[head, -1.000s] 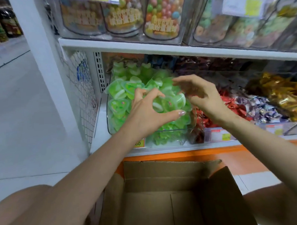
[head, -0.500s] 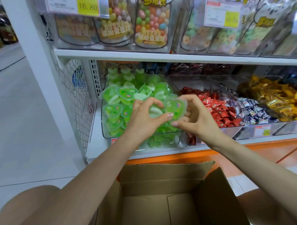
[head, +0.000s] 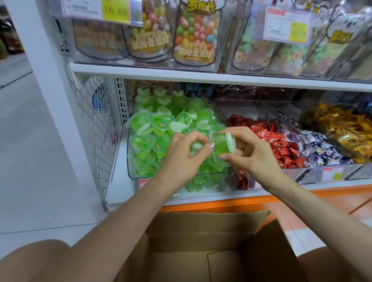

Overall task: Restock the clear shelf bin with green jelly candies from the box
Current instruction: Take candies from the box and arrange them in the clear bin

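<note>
Both hands raised in front of the clear bin (head: pixel 132 163) on the shelf (head: pixel 204 200). Right hand (head: pixel 250 154) grip closed on one green jelly cup (head: pixel 222 145), turned on its side. Left hand (head: pixel 186 154) just beside, fingers curled, thumb touching that cup; cannot tell whether gripping anything. Bin heaped with green jellies (head: pixel 159 129). Open cardboard box (head: pixel 208 256) near, below the hands. Red candies (head: pixel 273 135) in the bin to the right.

Right hand (head: pixel 247 153): drawn back from deep over the clear bin (head: pixel 131 161) toward its front edge, now pinching one green jelly cup (head: pixel 223 144). Left hand (head: pixel 182 155): curled closer, fingertips beside that cup.
</note>
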Tool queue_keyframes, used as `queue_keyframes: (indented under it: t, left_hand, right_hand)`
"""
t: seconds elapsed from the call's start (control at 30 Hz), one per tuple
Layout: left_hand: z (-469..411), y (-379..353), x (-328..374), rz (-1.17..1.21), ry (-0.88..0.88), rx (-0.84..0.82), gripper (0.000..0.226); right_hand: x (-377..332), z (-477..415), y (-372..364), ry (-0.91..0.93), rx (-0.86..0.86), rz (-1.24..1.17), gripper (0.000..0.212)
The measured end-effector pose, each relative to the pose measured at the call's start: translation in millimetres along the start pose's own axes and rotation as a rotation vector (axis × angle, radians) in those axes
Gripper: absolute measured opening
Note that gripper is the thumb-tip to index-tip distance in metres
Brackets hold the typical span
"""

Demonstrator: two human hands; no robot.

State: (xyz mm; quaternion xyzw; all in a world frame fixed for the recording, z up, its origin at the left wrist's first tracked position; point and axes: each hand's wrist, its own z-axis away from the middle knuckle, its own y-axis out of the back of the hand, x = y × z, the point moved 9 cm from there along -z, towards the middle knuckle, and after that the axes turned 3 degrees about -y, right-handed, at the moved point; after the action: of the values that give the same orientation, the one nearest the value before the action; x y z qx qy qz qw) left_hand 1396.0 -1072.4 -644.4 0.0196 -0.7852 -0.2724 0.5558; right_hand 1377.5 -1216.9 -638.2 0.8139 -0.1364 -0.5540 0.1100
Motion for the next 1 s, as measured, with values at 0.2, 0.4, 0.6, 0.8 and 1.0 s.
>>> queue_keyframes:
  t: [0.2,0.4,0.6,0.8,1.0]
  left_hand:
    - [4.6,14.3,7.8,-0.147,-0.136,0.067,0.021]
    - [1.8,29.3,24.8,-0.175,-0.288,0.151,0.052]
    - [-8.2,38.1,20.0,-0.120,-0.255,0.217,0.061]
    - [-7.9,37.5,21.3,-0.173,-0.310,0.171,0.053]
    - [-4.3,40.3,20.7,-0.204,-0.341,0.159,0.060]
  right_hand:
    - [27.5,-40.2,60.5,-0.006,0.333,0.247,0.044]
    - [51.0,-113.8,70.2,-0.031,0.396,0.433,0.046]
    - [85.1,-189.0,49.7,-0.136,0.303,0.386,0.038]
    - [88.3,-217.5,17.9,-0.117,0.161,0.250,0.032]
    - [90.0,-231.2,-4.9,-0.095,0.025,0.295,0.045]
